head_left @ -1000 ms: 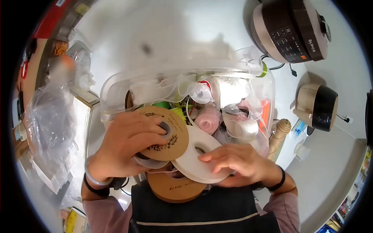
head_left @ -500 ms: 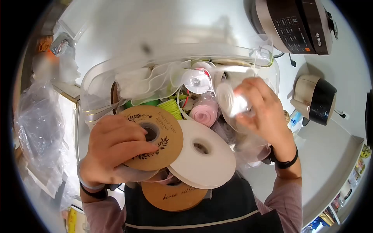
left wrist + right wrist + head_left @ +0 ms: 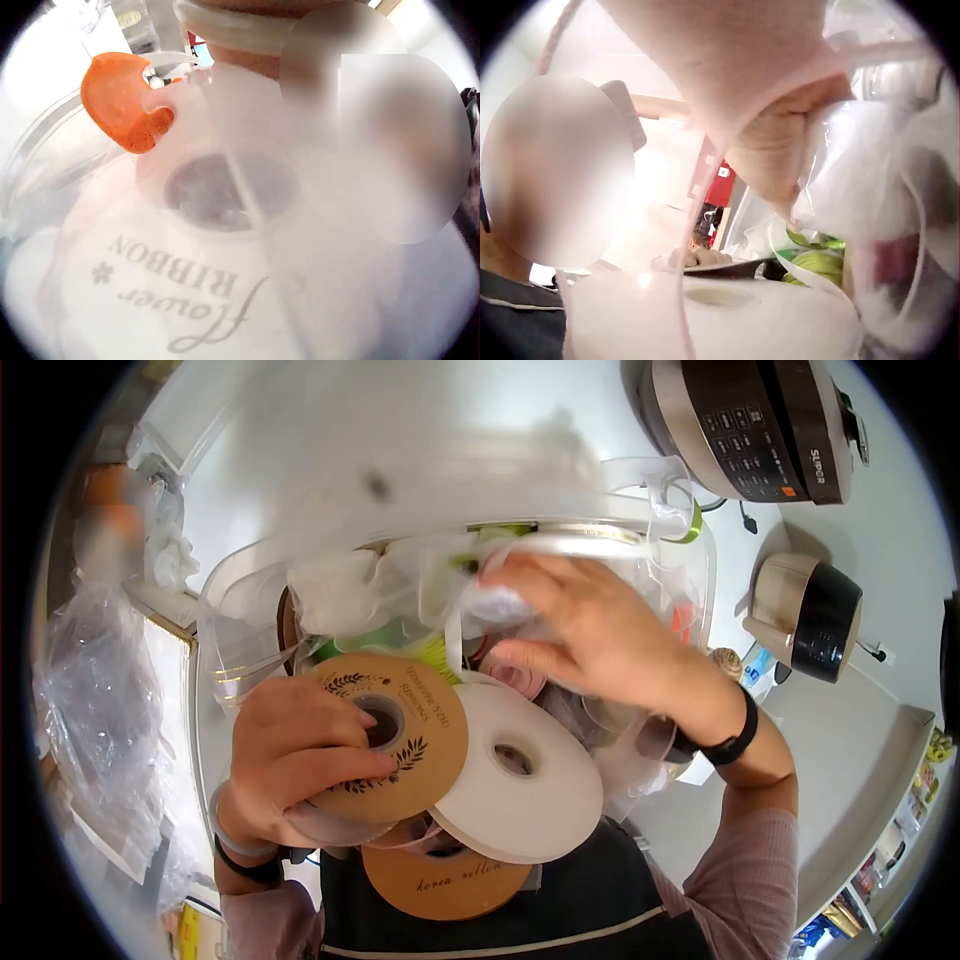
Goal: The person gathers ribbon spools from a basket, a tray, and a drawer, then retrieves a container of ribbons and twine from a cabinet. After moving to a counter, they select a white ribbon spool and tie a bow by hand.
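My left hand (image 3: pixel 300 750) grips a kraft-brown ribbon spool (image 3: pixel 435 705) by its side, fingers at the core hole. Under it, a large white ribbon spool (image 3: pixel 550 795) leans across another brown spool (image 3: pixel 450 885) at the apron. My right hand (image 3: pixel 600 625) is over the clear bin (image 3: pixel 225 580), fingers and thumb curled round a blurred white roll (image 3: pixel 495 605). Shiny clear wrapping (image 3: pixel 847 172) shows beside that hand in the right wrist view. A pink ribbon roll (image 3: pixel 515 678) lies partly hidden below it. The left wrist view is filled by a whitish spool (image 3: pixel 172 285) printed "flower RIBBON".
Green ribbon (image 3: pixel 435 652) and white ribbon lengths (image 3: pixel 335 595) crowd the bin. A pressure cooker (image 3: pixel 745 430) stands at the back right, with a smaller beige-and-black appliance (image 3: pixel 810 615) nearer. Crumpled clear plastic bags (image 3: pixel 95 680) lie at the left.
My right hand let go of the white spool, reached into the bin's right side and moved left over its middle. My left hand keeps its grip on the brown spool.
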Motion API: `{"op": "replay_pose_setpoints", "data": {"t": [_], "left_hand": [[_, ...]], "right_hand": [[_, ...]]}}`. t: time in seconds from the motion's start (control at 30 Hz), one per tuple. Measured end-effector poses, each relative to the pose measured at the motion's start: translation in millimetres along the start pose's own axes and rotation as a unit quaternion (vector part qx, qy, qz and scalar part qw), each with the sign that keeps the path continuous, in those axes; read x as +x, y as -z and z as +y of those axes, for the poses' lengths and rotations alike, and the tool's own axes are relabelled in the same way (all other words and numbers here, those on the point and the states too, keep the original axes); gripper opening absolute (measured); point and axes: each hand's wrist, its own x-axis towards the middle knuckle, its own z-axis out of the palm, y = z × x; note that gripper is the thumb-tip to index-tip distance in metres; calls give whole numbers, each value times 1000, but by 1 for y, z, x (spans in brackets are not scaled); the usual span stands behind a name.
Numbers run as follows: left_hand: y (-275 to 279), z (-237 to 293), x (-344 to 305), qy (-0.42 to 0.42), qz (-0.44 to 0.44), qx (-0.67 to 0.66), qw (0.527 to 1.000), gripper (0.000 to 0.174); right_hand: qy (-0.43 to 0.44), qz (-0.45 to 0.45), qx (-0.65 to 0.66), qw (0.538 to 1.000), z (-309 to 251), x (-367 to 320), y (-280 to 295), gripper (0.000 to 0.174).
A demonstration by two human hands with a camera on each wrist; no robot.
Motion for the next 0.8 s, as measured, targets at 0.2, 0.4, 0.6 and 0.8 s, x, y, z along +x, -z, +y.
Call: {"op": "replay_pose_setpoints", "data": {"t": [0.2, 0.4, 0.6, 0.8], "left_hand": [[3, 0, -2, 25, -10, -10, 1000, 30], [1, -1, -4, 20, -1, -1, 1000, 29], [1, -1, -3, 13, 11, 8, 1000, 26], [1, -5, -4, -14, 20, 6, 1000, 28]], "right_hand": [[-36, -87, 75, 993, -13, -11, 8, 27], [-6, -55, 99, 994, -17, -22, 4, 28], [-210, -62, 164, 962, -9, -2, 17, 47], [20, -134, 81, 987, -9, 46, -22, 67]]}}
